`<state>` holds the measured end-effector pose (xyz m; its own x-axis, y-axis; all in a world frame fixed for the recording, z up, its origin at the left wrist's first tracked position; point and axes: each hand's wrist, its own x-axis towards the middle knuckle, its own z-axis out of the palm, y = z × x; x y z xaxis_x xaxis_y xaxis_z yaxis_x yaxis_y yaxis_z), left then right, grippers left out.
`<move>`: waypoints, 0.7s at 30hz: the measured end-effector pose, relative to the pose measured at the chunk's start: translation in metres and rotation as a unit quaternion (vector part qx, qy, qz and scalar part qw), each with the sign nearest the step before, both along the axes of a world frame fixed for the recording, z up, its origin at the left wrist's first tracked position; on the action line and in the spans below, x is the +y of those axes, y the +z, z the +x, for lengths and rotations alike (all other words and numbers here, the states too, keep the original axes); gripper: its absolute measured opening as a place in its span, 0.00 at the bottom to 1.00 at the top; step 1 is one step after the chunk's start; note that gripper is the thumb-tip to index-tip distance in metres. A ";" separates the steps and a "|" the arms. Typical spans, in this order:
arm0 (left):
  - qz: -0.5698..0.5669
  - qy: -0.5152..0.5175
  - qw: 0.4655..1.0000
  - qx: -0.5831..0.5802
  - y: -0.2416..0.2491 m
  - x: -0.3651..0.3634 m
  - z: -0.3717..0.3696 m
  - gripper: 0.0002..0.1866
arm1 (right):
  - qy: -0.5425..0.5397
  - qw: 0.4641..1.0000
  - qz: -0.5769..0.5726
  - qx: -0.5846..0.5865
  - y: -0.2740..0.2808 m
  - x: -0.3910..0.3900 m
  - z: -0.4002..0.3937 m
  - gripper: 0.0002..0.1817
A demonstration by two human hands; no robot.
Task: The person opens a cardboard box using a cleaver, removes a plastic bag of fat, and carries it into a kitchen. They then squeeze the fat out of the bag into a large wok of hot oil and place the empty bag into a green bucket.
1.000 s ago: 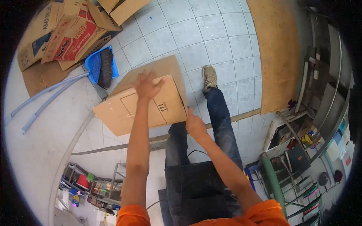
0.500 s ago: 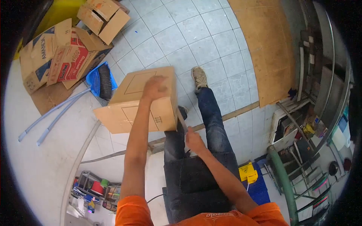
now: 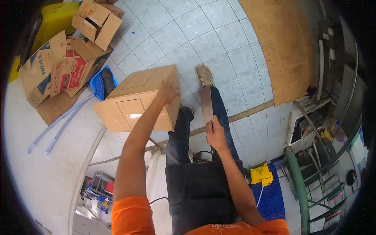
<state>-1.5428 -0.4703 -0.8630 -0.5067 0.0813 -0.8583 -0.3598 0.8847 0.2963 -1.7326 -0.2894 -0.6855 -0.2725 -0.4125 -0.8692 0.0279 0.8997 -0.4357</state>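
Left hand [image 3: 168,93]: arm outstretched, fingers spread on the cardboard box [image 3: 129,111], which slants sideways by the left leg [image 3: 179,137].
Right hand [image 3: 216,135]: fist wrapped round a knife [image 3: 207,111].
Blade [image 3: 205,100]: pointing forward, lengthwise along the right leg [image 3: 221,107].

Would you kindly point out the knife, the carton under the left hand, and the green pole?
Knife [image 3: 206,103]: head view, on its blade.
Carton [image 3: 129,107]: head view, on its near panel.
Green pole [image 3: 296,184]: head view, mid-length.
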 end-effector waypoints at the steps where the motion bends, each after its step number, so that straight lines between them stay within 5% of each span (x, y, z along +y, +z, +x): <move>1: 0.001 0.000 1.000 -0.002 0.004 -0.004 -0.003 0.46 | -0.010 1.000 0.006 -0.012 -0.001 0.001 -0.006 0.14; 3: 0.049 -0.088 0.994 -0.034 0.020 -0.015 -0.011 0.38 | -0.021 0.999 0.015 -0.027 -0.001 0.005 -0.012 0.12; 7: 0.063 -0.096 0.992 -0.057 0.016 -0.027 -0.006 0.34 | -0.047 0.999 0.013 -0.022 -0.002 0.009 -0.016 0.11; 13: -0.005 0.028 0.989 -0.144 0.011 -0.081 0.001 0.33 | -0.067 0.997 -0.040 -0.002 -0.013 0.025 -0.004 0.12; 15: -0.002 0.225 0.973 -0.055 0.002 -0.109 0.025 0.36 | -0.074 0.996 -0.046 -0.003 -0.009 0.020 -0.007 0.13; 16: -0.002 0.223 0.973 -0.056 0.009 -0.116 0.019 0.36 | -0.090 0.996 -0.015 -0.020 -0.004 0.014 -0.011 0.12; 18: 0.013 0.042 0.992 -0.122 0.039 -0.134 0.006 0.38 | -0.105 0.993 0.020 -0.043 -0.001 0.015 -0.010 0.12; 21: 0.023 0.088 0.996 -0.024 0.021 -0.130 0.034 0.35 | -0.113 0.992 0.015 -0.044 -0.012 0.026 0.002 0.13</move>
<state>-1.5088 -0.6003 -0.8424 -0.4756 0.0352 -0.8789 -0.5222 0.7928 0.3144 -1.7310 -0.2637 -0.6971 -0.2774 -0.3226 -0.9050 0.2674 0.8788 -0.3953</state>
